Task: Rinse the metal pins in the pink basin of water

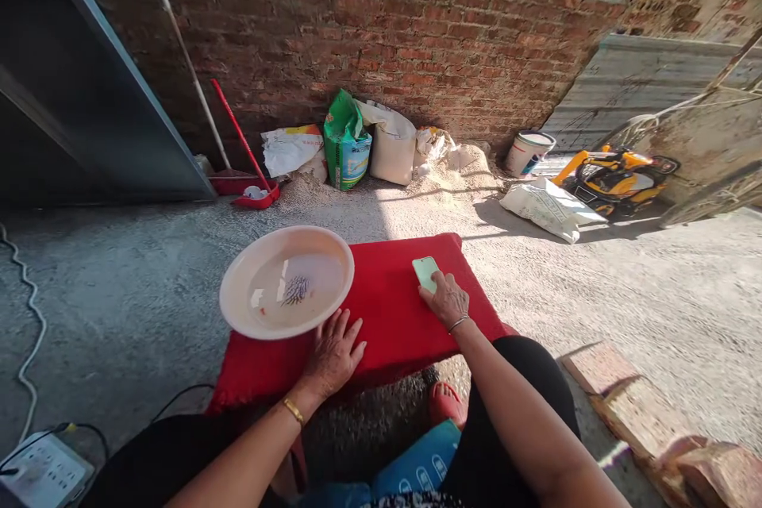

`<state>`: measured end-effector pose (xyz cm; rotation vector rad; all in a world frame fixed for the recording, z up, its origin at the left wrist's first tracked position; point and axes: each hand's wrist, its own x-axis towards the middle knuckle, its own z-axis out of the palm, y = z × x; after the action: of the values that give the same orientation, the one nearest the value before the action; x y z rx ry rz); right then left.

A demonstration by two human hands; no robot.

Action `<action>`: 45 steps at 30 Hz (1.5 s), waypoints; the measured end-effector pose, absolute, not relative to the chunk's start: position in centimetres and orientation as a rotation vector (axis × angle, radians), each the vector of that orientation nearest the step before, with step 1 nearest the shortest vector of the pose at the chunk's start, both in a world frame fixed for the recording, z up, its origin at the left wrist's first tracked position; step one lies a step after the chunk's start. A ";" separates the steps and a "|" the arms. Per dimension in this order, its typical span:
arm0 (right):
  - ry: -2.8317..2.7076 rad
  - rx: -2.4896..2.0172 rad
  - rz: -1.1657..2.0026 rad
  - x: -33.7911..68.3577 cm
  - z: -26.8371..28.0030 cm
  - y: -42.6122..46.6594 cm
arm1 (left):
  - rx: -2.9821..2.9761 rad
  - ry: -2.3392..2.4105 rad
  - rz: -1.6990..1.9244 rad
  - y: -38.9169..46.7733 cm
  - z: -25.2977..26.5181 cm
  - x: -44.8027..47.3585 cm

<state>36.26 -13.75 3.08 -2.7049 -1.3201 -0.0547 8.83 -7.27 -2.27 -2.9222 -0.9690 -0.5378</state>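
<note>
My left hand lies with fingers spread on the near edge of a red cloth-covered table, its fingertips close by the basin's rim. That pale, wide plastic basin holds clear water, with a dark pattern and small reddish specks showing through. On the right of the table, my right hand has its thumb and fingers around the lower end of a light green phone. Whether the phone rests on the cloth or is slightly lifted, I cannot tell.
Against a brick wall stand a green bag, white sacks and a bucket. A red dustpan is at left, a yellow-black machine at right. Bricks and a power strip lie nearby.
</note>
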 end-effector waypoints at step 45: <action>-1.228 -2.745 -0.074 37.4 2.5 -13.7 | -2.944 -1.002 -0.516 -7.5 -1.7 8.8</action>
<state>37.44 -13.70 2.52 -2.7452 -1.2284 -0.0736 8.85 -7.46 -1.73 -2.9439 -1.0017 -0.5161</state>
